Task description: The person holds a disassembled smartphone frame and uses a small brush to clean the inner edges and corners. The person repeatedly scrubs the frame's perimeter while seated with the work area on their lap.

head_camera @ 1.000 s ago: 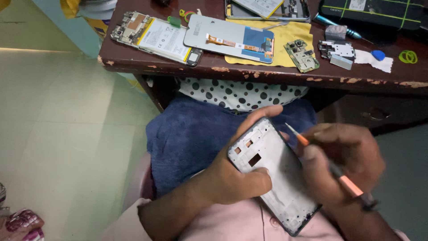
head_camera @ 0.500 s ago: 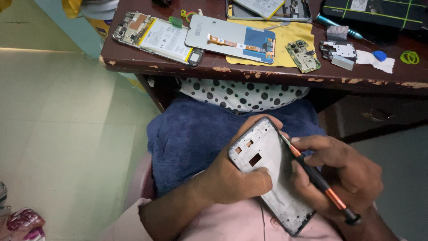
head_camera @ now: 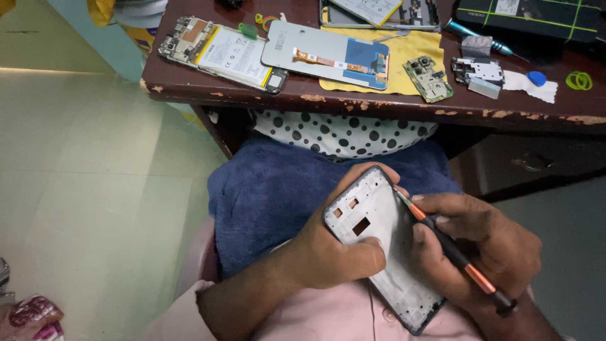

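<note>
My left hand (head_camera: 334, 249) grips a white phone frame (head_camera: 372, 218) with cut-outs, held over a blue towel (head_camera: 271, 189) on my lap. The thumb lies across the frame's inner face and the fingers wrap its far edge. My right hand (head_camera: 480, 246) holds a black and orange screwdriver (head_camera: 451, 252) like a pen. Its tip touches the frame's upper right edge.
A worn brown wooden table (head_camera: 379, 101) stands ahead. On it lie an opened phone body with battery (head_camera: 221, 53), a display panel (head_camera: 328, 57) on a yellow cloth (head_camera: 420, 47), a green circuit board (head_camera: 428, 79), metal shields (head_camera: 476, 69), a blue pick (head_camera: 536, 77) and a green band (head_camera: 579, 80). A dotted cloth (head_camera: 344, 136) hangs below; pale floor (head_camera: 82, 189) lies left.
My right hand has shifted its grip and lowered the screwdriver's handle, and the tip now rests on the frame's upper right edge. The left hand and frame stay almost still.
</note>
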